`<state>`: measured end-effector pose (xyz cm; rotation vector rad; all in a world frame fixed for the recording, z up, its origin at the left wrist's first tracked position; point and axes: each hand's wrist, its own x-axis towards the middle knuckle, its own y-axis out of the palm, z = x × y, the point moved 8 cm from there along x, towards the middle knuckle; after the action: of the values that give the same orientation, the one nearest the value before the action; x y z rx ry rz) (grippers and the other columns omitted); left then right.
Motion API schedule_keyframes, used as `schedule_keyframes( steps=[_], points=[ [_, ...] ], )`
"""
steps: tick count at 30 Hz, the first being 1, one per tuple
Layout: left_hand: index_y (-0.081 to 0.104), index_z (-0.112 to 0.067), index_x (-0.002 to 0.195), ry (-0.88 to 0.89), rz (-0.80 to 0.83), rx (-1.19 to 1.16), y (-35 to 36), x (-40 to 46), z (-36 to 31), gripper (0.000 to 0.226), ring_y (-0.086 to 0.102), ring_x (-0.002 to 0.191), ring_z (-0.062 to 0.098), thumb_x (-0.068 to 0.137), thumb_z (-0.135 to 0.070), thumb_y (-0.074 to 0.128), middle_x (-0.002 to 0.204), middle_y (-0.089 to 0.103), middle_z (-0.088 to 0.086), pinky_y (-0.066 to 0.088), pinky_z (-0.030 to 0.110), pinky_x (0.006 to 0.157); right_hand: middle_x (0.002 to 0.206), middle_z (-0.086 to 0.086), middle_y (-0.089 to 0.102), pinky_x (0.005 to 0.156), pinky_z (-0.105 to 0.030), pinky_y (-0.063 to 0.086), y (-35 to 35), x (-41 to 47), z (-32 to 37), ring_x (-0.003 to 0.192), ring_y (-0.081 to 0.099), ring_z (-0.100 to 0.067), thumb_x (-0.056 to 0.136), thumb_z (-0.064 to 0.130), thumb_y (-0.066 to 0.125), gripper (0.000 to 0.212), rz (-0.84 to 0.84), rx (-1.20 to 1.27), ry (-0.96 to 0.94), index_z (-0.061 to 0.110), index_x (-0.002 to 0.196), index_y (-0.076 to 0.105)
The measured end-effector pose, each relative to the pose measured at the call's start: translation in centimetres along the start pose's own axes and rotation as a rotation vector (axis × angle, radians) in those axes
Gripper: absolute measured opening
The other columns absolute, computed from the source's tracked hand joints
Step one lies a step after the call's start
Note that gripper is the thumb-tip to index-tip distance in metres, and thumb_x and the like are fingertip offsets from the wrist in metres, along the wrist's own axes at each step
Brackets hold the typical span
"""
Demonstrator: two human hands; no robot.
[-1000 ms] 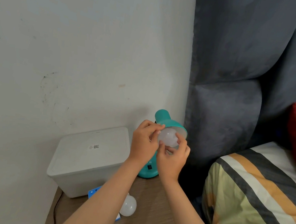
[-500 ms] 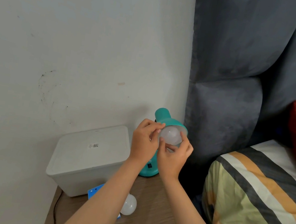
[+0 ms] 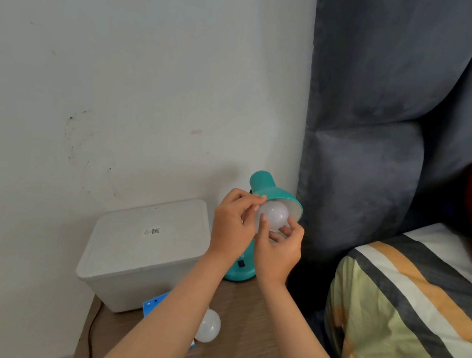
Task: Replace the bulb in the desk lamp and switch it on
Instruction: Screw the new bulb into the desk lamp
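While the bulb (image 3: 272, 218) sits in the mouth of the teal lamp shade (image 3: 280, 195), both hands close their fingertips on its globe: the left hand (image 3: 233, 225) from the left, the right hand (image 3: 277, 249) from below. Its long axis runs up and back into the shade, away from the hands, so turning goes about that line. A second bulb (image 3: 208, 325) lies on the counter (image 3: 239, 328).
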<state>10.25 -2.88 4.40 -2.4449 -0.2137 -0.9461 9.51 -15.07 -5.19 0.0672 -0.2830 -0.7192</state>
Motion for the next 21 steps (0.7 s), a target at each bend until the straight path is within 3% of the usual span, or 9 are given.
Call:
schedule_keyframes(
  steps=[3,5,8,11,15,17,21],
  points=[
    [0.071,-0.013,0.099,-0.011,-0.007,-0.011,0.05,-0.07,0.1,0.022,0.059,0.085,0.007,0.085,-0.001,0.059,0.093,0.061,0.001,0.051,0.016,0.073,0.114,-0.007,0.053,0.068,-0.023,0.058,-0.15,-0.1,0.67,0.072,0.063,0.0,0.076,0.023,0.078,0.059,-0.021,-0.001,-0.041,0.005,0.123,0.047],
    [0.071,-0.013,0.099,-0.021,-0.017,-0.018,0.07,-0.03,0.2,0.023,0.059,0.084,0.007,0.085,0.0,0.059,0.092,0.061,0.0,0.051,0.015,0.073,0.12,-0.002,0.043,0.068,-0.017,0.056,0.06,-0.24,0.9,0.081,0.063,-0.005,0.074,0.013,0.079,0.07,-0.005,0.018,-0.091,0.006,0.132,0.041],
    [0.071,-0.013,0.099,-0.01,-0.018,-0.01,0.16,-0.03,0.16,0.022,0.059,0.084,0.009,0.085,-0.001,0.059,0.092,0.061,0.002,0.051,0.016,0.071,0.119,-0.007,0.05,0.069,-0.023,0.058,0.01,-0.15,0.54,0.084,0.065,-0.014,0.076,0.015,0.077,0.059,-0.002,0.017,-0.086,0.011,0.125,0.045],
    [0.071,-0.012,0.099,-0.004,-0.026,-0.009,0.16,-0.01,0.24,0.021,0.059,0.084,0.007,0.085,-0.001,0.059,0.093,0.062,0.003,0.052,0.018,0.071,0.113,-0.014,0.058,0.062,-0.015,0.055,-0.23,0.13,0.29,0.073,0.066,-0.009,0.076,0.025,0.077,0.048,-0.025,0.034,-0.016,0.013,0.113,0.048],
    [0.071,-0.013,0.099,-0.009,-0.023,-0.007,0.18,-0.07,0.2,0.023,0.059,0.084,0.007,0.085,0.0,0.059,0.092,0.06,-0.001,0.051,0.017,0.071,0.124,-0.009,0.041,0.071,-0.02,0.057,0.23,-0.2,0.96,0.089,0.064,-0.023,0.075,0.014,0.078,0.063,0.021,0.019,-0.114,0.011,0.127,0.043],
    [0.071,-0.013,0.099,-0.008,-0.022,-0.006,0.16,-0.02,0.2,0.022,0.059,0.084,0.007,0.085,0.0,0.058,0.093,0.06,-0.001,0.051,0.016,0.072,0.119,-0.008,0.044,0.071,-0.019,0.057,0.33,-0.25,0.92,0.088,0.065,-0.023,0.075,0.01,0.077,0.059,0.045,0.001,-0.136,0.013,0.126,0.046],
    [0.071,-0.013,0.099,-0.017,-0.006,-0.008,0.26,0.04,0.25,0.022,0.059,0.084,0.008,0.086,-0.002,0.058,0.093,0.06,-0.001,0.051,0.017,0.071,0.115,-0.012,0.054,0.067,-0.025,0.058,-0.09,0.25,0.43,0.084,0.067,-0.021,0.075,0.022,0.078,0.054,0.003,0.019,-0.073,0.01,0.12,0.05]
  ],
)
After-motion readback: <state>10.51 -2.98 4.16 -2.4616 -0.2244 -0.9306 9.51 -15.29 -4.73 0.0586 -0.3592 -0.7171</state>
